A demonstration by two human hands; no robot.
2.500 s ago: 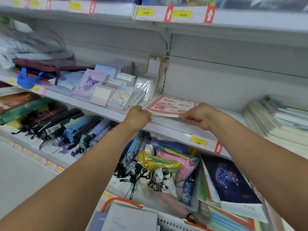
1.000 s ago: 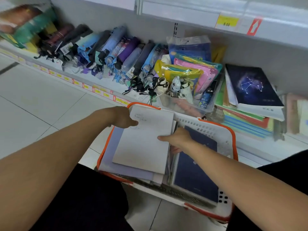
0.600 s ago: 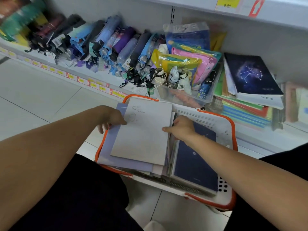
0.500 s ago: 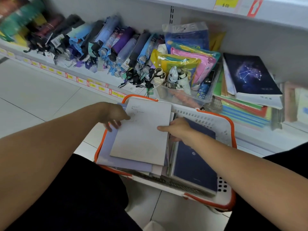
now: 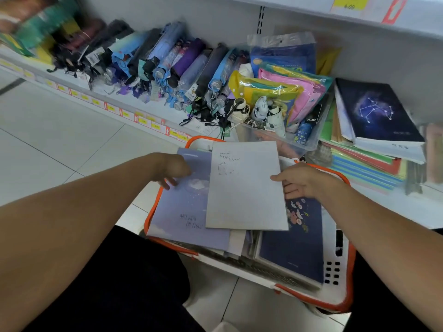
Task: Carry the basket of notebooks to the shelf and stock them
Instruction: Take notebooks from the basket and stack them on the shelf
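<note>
A white basket with an orange rim (image 5: 345, 305) sits on the floor in front of me, full of notebooks. A pale grey notebook (image 5: 244, 188) lies on top, tilted. My right hand (image 5: 299, 180) grips its right edge, thumb on top and fingers beneath. Resting on the lavender notebook (image 5: 182, 212) to its left is my left hand (image 5: 172, 168), fingers spread and holding nothing. A dark blue flowered notebook (image 5: 294, 248) lies on the basket's right side, partly under the grey one.
The low shelf behind the basket holds a row of folded umbrellas (image 5: 167, 63), a clear bin of packets (image 5: 287, 140), and a stack of coloured folders (image 5: 364, 164) topped by a constellation notebook (image 5: 374, 111). An upper shelf edge with a price label (image 5: 348, 1) overhangs. White floor tiles (image 5: 60, 140) extend left.
I have turned from the upper shelf down to the basket. The grey notebook has slid right off the lavender one; my left hand has let go of it while my right holds its edge.
</note>
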